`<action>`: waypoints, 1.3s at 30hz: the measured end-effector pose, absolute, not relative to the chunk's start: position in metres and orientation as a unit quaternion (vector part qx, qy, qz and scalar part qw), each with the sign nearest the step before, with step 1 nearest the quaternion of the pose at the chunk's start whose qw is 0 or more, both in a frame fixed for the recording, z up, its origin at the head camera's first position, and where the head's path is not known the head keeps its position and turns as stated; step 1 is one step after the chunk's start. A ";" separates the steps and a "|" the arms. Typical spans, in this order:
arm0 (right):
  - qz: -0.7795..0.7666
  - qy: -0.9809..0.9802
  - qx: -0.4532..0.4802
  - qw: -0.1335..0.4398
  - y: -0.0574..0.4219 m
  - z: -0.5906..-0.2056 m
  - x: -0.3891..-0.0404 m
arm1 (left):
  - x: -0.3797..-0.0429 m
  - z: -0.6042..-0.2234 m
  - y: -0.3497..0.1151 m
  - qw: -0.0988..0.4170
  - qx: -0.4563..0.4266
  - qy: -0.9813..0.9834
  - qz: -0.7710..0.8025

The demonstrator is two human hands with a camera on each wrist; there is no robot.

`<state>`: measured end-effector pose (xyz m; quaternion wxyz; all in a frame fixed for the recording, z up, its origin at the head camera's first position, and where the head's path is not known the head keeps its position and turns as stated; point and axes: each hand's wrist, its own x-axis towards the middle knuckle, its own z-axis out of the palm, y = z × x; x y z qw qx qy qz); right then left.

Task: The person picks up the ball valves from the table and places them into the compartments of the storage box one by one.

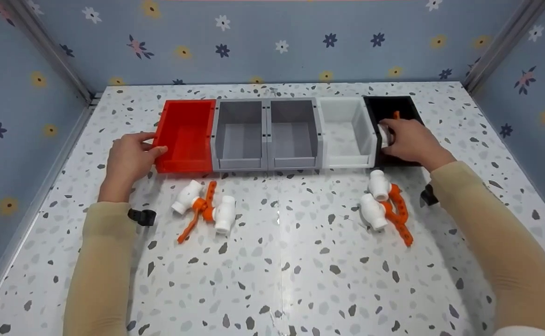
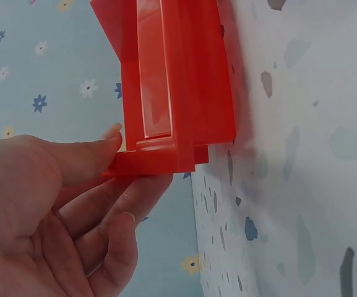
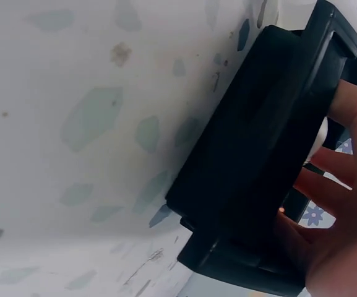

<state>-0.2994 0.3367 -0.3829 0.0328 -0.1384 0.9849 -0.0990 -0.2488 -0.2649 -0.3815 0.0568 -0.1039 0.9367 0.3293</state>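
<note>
At the left end of a row of bins, my left hand (image 1: 130, 158) pinches the side edge of a red bin (image 1: 188, 121). In the left wrist view, the thumb lies on the inner side of the bin's wall and the fingers lie outside. My right hand (image 1: 412, 140) reaches into the black bin (image 3: 246, 142) at the row's right end. Its fingers grip a white ball valve (image 1: 385, 135), and an orange handle (image 1: 396, 115) shows just behind the hand. In the right wrist view, the bin's front wall hides most of the valve.
Two grey bins (image 1: 242, 164) and a white bin (image 1: 347, 162) stand between the red and black ones. White valves with orange handles lie before the row: two at the left (image 1: 225, 214), two at the right (image 1: 373, 212). Patterned walls (image 1: 272, 46) enclose the speckled table (image 1: 281, 261).
</note>
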 end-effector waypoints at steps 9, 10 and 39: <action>-0.127 0.980 -0.137 0.070 0.336 -0.384 -0.305 | -0.249 -0.379 -0.265 0.063 -0.106 0.935 0.332; -0.132 0.979 -0.137 0.071 0.335 -0.383 -0.305 | -0.249 -0.378 -0.265 0.063 -0.105 0.935 0.332; -0.145 0.979 -0.120 0.075 0.331 -0.389 -0.306 | -0.247 -0.379 -0.263 0.068 -0.118 0.931 0.338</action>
